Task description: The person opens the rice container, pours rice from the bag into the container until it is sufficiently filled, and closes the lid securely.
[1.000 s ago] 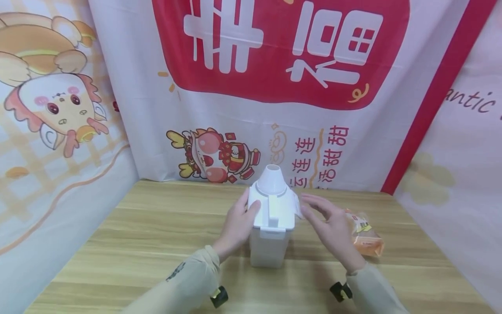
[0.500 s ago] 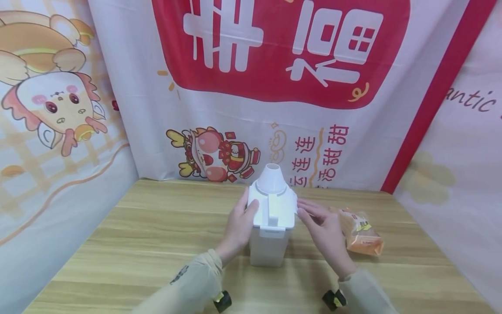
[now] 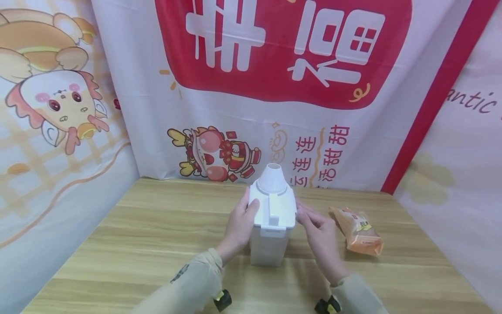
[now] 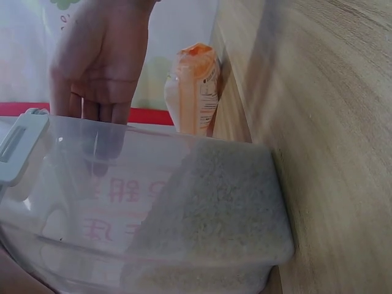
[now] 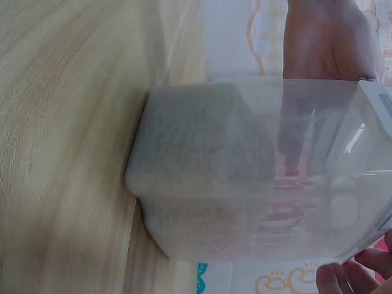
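A clear rice storage container [image 3: 269, 248] stands upright on the table, with pale rice grains [image 4: 214, 208] in its lower part. Its white lid [image 3: 282, 205] carries a cone-shaped cup [image 3: 272, 179] with a round opening on top. My left hand [image 3: 238, 222] grips the lid's left side, thumb on the upper face, fingers down the side wall. At the lid's right side, my right hand [image 3: 318, 229] has its thumb and curled fingers on the side clip, which lies close against the container; the fingertips are partly hidden in the head view.
To the right of the container lies an orange-and-clear plastic food packet [image 3: 358, 233]. The wooden table [image 3: 164, 235] ends at a printed cloth backdrop [image 3: 149, 144] at the back, and cloth hangs along both sides.
On the lid's right, the clip that stuck outward has swung in flat against the container. My right hand has moved left with it, uncovering more of the packet. The left hand keeps its grip.
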The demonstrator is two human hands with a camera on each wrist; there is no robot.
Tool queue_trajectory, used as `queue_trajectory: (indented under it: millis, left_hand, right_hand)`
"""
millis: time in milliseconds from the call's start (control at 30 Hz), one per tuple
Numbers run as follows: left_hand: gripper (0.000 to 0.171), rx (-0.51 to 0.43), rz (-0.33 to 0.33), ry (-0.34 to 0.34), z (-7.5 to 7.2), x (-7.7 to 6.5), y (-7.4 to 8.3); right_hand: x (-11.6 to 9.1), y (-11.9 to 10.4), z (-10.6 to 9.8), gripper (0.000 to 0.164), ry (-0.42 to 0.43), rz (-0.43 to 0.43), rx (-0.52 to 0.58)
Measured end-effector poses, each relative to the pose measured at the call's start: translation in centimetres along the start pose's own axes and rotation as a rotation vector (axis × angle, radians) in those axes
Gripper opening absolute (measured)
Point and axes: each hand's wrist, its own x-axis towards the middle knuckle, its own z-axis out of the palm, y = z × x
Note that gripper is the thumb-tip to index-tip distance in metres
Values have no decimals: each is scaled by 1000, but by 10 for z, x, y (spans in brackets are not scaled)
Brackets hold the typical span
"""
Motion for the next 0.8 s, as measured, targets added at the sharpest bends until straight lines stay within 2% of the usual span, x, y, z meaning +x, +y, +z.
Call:
queue_trajectory:
  millis: [200, 467, 800]
  left_hand:
    - [64, -7, -22, 5, 1, 0, 0]
    - [63, 5, -12, 2, 1, -2, -1]
    - [63, 13, -3, 10, 1, -2, 0]
  right_hand:
    - [-2, -1, 6, 33, 27, 71, 77]
    - [-6, 0, 9, 33, 55, 132, 105]
    - [-8, -2, 14, 32, 97, 97, 159]
